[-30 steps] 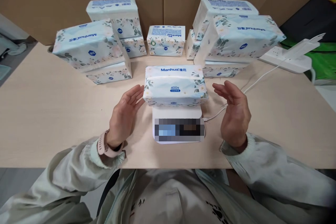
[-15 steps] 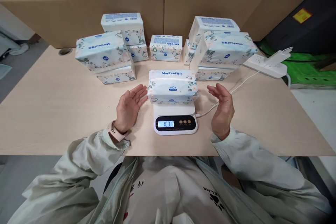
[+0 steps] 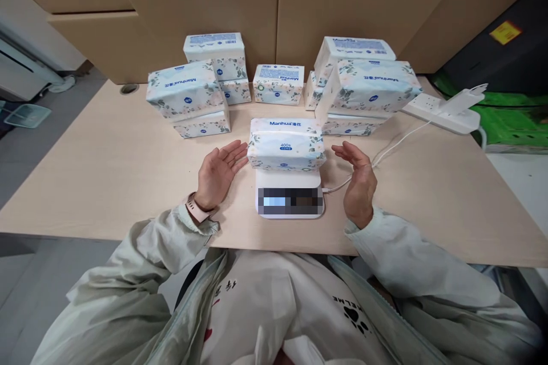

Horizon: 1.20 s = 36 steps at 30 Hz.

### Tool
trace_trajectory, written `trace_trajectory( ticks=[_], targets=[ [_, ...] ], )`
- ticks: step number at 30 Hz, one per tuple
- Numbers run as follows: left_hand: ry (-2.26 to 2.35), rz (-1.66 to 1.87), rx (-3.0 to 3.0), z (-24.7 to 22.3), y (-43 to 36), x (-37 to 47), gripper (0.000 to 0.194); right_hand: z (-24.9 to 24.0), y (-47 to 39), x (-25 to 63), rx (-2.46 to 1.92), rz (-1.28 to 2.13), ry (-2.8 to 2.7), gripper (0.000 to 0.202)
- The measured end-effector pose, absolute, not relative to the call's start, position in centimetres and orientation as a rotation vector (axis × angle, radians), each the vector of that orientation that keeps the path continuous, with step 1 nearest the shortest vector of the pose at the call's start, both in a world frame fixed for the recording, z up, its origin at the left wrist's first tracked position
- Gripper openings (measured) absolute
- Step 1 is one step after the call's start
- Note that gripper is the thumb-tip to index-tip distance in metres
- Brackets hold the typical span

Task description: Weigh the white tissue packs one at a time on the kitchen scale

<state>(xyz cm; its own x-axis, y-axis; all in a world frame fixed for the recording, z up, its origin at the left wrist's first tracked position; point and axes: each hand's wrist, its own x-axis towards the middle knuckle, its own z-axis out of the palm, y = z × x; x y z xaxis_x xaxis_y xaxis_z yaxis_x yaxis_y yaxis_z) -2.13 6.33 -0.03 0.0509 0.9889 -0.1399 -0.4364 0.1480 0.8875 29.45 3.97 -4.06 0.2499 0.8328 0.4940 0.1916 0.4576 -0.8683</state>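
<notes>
A pack of tissues [image 3: 286, 145] with blue print and a floral pattern lies on the white digital scale [image 3: 286, 178]. The scale's display panel is blurred into blocks, so no reading shows. At the pack's left end is my left hand [image 3: 217, 175], open, palm up, its fingertips very near or against the wrapper; I cannot tell if they touch. My right hand [image 3: 358, 183] is open on the other side, fingers pointing inward with a small gap to the pack. Neither hand holds anything.
Tissue packs are stacked at the back left [image 3: 188, 91] and back right [image 3: 372, 88], with a single pack [image 3: 279, 84] between. A white cable [image 3: 398, 145] runs from the scale toward a power strip [image 3: 445, 111]. Cardboard boxes [image 3: 205, 17] stand behind the table [image 3: 128, 182].
My right hand has come closer to the pack on the scale. My left hand stays beside it. The view has shifted slightly, and the scale's display is now blurred out.
</notes>
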Motion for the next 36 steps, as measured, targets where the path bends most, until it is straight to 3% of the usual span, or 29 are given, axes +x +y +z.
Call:
trace_trajectory(
  ticks=[22, 36],
  targets=[
    [0.945, 1.249, 0.765, 0.3, 6.3, -1.8, 0.055, -2.4, 3.5, 29.1, -1.2, 0.558, -1.295, 0.066],
    [0.917, 1.244, 0.739, 0.3, 6.2, -1.8, 0.054, -2.5, 3.3, 29.2, -1.147, 0.591, -1.416, 0.062]
  ],
)
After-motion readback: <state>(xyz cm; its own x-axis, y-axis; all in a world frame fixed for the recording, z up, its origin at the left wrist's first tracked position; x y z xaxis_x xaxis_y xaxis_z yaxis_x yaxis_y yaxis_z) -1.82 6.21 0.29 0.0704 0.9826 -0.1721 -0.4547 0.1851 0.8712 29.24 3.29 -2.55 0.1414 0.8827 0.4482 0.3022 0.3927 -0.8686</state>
